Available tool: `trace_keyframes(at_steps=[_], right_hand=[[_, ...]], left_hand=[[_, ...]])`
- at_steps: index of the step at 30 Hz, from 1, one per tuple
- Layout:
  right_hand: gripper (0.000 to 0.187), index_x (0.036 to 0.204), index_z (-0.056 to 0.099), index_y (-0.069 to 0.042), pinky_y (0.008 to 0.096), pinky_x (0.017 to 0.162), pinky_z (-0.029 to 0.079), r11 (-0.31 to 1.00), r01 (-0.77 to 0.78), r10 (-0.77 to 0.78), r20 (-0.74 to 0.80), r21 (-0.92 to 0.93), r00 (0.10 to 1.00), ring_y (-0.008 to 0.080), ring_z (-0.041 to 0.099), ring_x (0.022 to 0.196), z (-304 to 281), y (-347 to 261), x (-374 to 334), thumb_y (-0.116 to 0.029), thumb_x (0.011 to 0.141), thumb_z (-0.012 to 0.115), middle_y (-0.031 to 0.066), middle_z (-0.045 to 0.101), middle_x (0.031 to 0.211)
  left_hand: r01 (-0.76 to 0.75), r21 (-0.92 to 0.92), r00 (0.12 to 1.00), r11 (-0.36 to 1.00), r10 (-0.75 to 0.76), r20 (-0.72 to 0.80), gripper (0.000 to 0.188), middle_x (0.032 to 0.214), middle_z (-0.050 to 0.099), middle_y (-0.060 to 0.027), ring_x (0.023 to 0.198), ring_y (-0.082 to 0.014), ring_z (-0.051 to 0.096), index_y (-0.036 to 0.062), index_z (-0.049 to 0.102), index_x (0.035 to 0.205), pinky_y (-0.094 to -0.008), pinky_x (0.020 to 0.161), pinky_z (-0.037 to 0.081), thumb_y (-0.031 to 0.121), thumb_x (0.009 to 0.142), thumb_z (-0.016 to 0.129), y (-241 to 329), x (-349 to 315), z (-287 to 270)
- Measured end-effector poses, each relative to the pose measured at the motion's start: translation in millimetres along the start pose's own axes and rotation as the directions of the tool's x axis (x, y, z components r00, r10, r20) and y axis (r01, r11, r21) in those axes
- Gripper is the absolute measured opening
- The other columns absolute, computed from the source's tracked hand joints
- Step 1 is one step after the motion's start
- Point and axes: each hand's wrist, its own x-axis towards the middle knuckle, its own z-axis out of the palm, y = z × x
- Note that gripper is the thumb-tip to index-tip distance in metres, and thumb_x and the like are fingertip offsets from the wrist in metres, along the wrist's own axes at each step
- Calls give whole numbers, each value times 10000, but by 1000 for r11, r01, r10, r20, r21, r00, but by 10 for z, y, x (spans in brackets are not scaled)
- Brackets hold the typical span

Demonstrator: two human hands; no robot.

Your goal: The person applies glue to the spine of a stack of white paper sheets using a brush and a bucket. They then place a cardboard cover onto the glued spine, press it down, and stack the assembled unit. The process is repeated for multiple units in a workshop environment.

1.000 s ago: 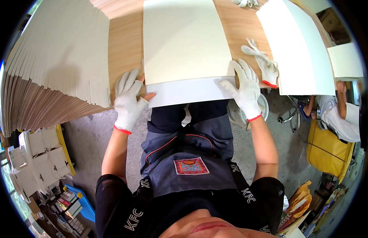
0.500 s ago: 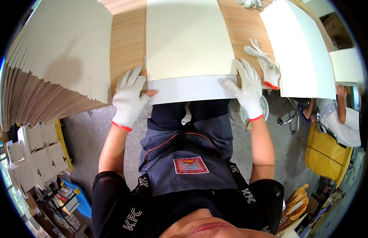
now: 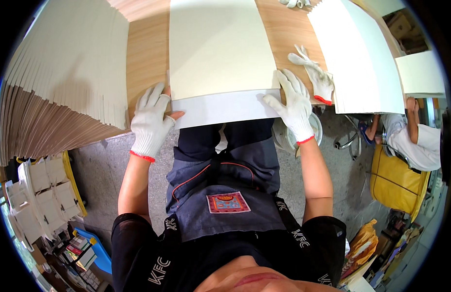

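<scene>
A long cream sheet (image 3: 220, 53) lies on the wooden table in front of me. Along its near end runs a pale grey-white strip (image 3: 220, 108), which reaches the table's front edge. My left hand (image 3: 151, 119), in a white knit glove with bare thumb and one bare fingertip, rests at the strip's left end with its fingers spread. At the other end my right hand (image 3: 294, 104), gloved too, lies flat with fingers stretched out and its thumb on the strip. Neither hand grips anything. Whether the strip is a separate piece or a fold, I cannot tell.
A fanned stack of cream sheets (image 3: 60, 73) covers the table's left side; another stack (image 3: 357, 58) stands at the right. Beside it lies a loose white glove (image 3: 317, 78). A seated person (image 3: 415, 138) is at the far right, near a yellow bag (image 3: 398, 182).
The whole scene has shifted slightly left in the picture. Both hands keep their places at the two ends of the strip, and the sheet looks unchanged.
</scene>
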Motion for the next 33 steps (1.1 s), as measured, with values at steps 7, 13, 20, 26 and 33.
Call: trace_keyframes(at_steps=[7, 13, 20, 26, 33], right_hand=[[740, 1348, 551, -58, 478, 1086, 337, 1000, 21, -21, -10, 22, 1000, 347, 464, 1302, 23, 1, 28, -544, 807, 692, 160, 525, 1397], [751, 1365, 538, -54, 475, 1095, 328, 999, -6, 6, 8, 52, 1000, 360, 460, 1308, 17, 3, 8, -528, 807, 701, 174, 519, 1401], [748, 1362, 538, -49, 468, 1095, 330, 999, 11, -11, -3, 49, 1000, 357, 464, 1305, 23, 28, 6, -529, 813, 699, 174, 521, 1397], [753, 1348, 546, -47, 470, 1102, 319, 999, 13, -12, -27, 50, 1000, 340, 453, 1316, 39, 23, 3, -548, 806, 696, 168, 537, 1383], [732, 1375, 522, -62, 456, 1100, 325, 999, 25, -24, -34, 31, 999, 344, 454, 1316, 46, 38, -11, -529, 832, 677, 170, 512, 1412]], left_hand=[[-22, 4, 999, 1000, 22, -23, 553, 1368, 550, -107, 1248, -357, 508, 70, 645, 1148, -438, 991, 460, 366, 708, 800, -16, -5, 29], [25, -9, 1000, 1000, -25, 19, 613, 1422, 513, -88, 1298, -338, 479, 71, 607, 1247, -423, 1032, 441, 394, 753, 774, -4, -11, -21], [26, 18, 999, 1000, -26, -20, 605, 1394, 528, -65, 1266, -318, 502, 93, 602, 1233, -409, 1005, 458, 372, 734, 797, -38, -16, 7], [-92, -172, 995, 981, 97, 22, 695, 1291, 563, -25, 1190, -281, 540, 144, 600, 1207, -392, 959, 477, 325, 597, 878, 301, 104, -163], [-149, -132, 974, 980, 169, 151, 680, 1200, 604, -22, 1111, -266, 578, 164, 616, 1176, -391, 889, 507, 336, 574, 883, 347, 267, -209]])
